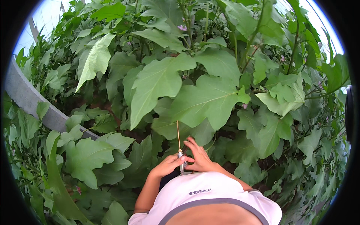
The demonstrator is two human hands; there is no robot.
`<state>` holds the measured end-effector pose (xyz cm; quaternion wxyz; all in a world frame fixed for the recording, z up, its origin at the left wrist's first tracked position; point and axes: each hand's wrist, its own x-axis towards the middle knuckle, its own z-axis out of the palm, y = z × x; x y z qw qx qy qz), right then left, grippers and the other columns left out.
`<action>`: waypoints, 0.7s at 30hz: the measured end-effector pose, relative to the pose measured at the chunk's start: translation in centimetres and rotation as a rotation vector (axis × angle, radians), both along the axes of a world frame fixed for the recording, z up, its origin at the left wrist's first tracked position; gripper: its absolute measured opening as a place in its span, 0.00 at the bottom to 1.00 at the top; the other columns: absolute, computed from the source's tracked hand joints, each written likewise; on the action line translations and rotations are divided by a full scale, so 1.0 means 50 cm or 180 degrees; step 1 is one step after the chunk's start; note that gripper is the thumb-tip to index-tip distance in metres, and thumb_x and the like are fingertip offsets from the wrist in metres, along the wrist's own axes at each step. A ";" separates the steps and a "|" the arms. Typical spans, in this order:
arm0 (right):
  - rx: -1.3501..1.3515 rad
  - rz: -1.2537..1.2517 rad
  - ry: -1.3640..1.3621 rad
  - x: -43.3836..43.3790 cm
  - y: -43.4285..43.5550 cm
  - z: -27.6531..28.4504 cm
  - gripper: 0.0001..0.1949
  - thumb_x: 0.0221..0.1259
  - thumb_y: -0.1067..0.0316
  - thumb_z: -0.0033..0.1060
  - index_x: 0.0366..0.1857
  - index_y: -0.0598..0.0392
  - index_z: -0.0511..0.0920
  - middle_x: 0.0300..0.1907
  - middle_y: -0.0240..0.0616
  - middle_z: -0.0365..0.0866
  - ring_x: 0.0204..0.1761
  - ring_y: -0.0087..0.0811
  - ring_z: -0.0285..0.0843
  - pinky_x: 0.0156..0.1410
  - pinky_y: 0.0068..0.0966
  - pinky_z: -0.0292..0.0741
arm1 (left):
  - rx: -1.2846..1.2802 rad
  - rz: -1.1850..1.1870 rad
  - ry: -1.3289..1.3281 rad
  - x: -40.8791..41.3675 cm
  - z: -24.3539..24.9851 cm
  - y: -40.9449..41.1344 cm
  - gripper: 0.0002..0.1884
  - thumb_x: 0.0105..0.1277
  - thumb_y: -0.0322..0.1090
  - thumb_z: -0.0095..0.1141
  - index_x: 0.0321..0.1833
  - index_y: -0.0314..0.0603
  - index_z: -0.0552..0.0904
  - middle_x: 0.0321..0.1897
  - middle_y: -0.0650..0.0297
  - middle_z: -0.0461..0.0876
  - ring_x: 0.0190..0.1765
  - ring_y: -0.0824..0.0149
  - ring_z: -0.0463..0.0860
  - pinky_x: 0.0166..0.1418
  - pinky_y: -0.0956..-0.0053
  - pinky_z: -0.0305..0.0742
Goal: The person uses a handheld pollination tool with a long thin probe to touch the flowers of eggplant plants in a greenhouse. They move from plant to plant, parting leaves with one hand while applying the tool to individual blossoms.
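Observation:
Both hands are close together in front of the chest, at the lower middle of the head view. My left hand [168, 164] is closed around a small silver metal device [181, 160], from which a thin brass-coloured rod [178, 133] points away under the leaves. My right hand [200, 157] is beside it, thumb and lower fingers at the device's right side, upper fingers spread; whether it grips the device is hard to tell. Broad lobed eggplant leaves [206, 98] hang just beyond the hands and cover the rod's far end.
Dense eggplant plants stand all around, with a few purple flowers [182, 27]. A grey concrete beam or post [42, 105] slants in at the left. Large leaves [88, 157] reach close to the left forearm. Greenhouse sheeting [49, 17] shows at the upper left.

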<state>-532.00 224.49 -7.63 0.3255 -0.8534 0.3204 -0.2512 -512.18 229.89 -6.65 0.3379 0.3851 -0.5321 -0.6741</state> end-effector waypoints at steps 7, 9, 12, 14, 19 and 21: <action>0.1486 0.0569 0.0330 0.100 -0.046 -0.012 0.33 0.41 0.60 0.80 0.56 0.51 0.72 0.43 0.44 0.80 0.45 0.47 0.80 0.54 0.39 0.77 | -0.0496 0.0479 -0.0295 0.067 -0.010 -0.002 0.23 0.80 0.50 0.43 0.52 0.37 0.85 0.43 0.63 0.80 0.45 0.67 0.78 0.54 0.73 0.74; 0.0888 0.0546 0.0312 0.098 -0.071 -0.009 0.29 0.53 0.61 0.72 0.61 0.50 0.72 0.35 0.40 0.82 0.41 0.37 0.85 0.48 0.27 0.78 | -0.0724 0.0571 -0.0446 0.071 0.022 -0.026 0.23 0.80 0.49 0.45 0.53 0.36 0.84 0.45 0.61 0.79 0.45 0.66 0.79 0.53 0.72 0.74; 0.0543 0.0186 -0.0101 0.082 -0.109 0.011 0.30 0.52 0.62 0.71 0.61 0.51 0.71 0.37 0.41 0.81 0.45 0.38 0.83 0.53 0.31 0.74 | -0.0664 0.0766 -0.0313 0.066 0.115 -0.077 0.21 0.77 0.46 0.52 0.56 0.32 0.81 0.55 0.55 0.80 0.51 0.61 0.82 0.56 0.70 0.77; 0.0513 -0.0059 -0.0643 0.065 -0.137 0.053 0.30 0.51 0.63 0.71 0.61 0.52 0.70 0.40 0.41 0.79 0.48 0.39 0.81 0.59 0.35 0.70 | -0.0858 0.1413 -0.0274 0.062 0.127 -0.104 0.19 0.75 0.44 0.55 0.58 0.35 0.81 0.61 0.55 0.80 0.52 0.59 0.84 0.57 0.69 0.78; 0.0357 -0.0359 -0.2280 0.031 -0.215 0.186 0.32 0.48 0.65 0.71 0.60 0.55 0.68 0.48 0.44 0.76 0.57 0.42 0.75 0.72 0.45 0.60 | -0.3090 0.0162 -0.0932 0.050 0.270 -0.289 0.21 0.70 0.36 0.61 0.64 0.42 0.77 0.59 0.60 0.82 0.62 0.63 0.80 0.63 0.64 0.75; 0.0199 -0.0345 -0.2720 0.034 -0.244 0.221 0.33 0.46 0.66 0.71 0.60 0.56 0.67 0.51 0.44 0.75 0.60 0.43 0.73 0.77 0.49 0.56 | -0.3169 0.0666 -0.0257 0.018 0.362 -0.344 0.25 0.70 0.34 0.60 0.69 0.39 0.72 0.65 0.58 0.77 0.66 0.59 0.76 0.69 0.62 0.71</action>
